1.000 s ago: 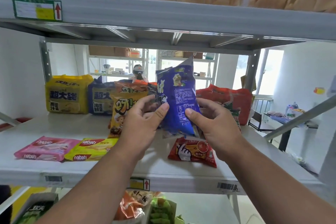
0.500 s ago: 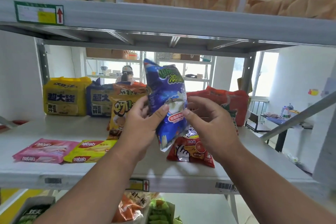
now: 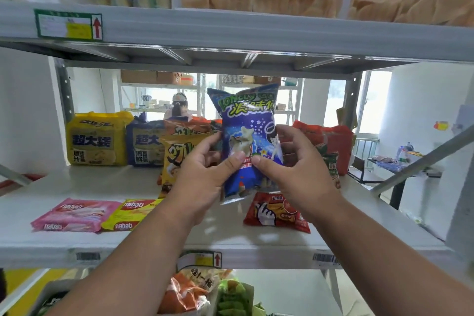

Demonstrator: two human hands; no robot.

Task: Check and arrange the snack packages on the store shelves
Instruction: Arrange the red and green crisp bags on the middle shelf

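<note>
Mid-check: blue snack bag [image 3: 247, 141] upright at frame centre, pinched by left hand [image 3: 202, 174] and right hand [image 3: 295, 172] fingers; next, likely setting down on shelf [image 3: 230, 241].

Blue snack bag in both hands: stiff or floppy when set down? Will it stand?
The blue snack bag looks puffed and glossy, so probably light for its size and a bit slippery. Left hand and right hand pinch its lower half while the top stays up, suggesting some air-held stiffness. Its narrow crimped bottom seam probably tips over on the shelf unless leaned.
</note>
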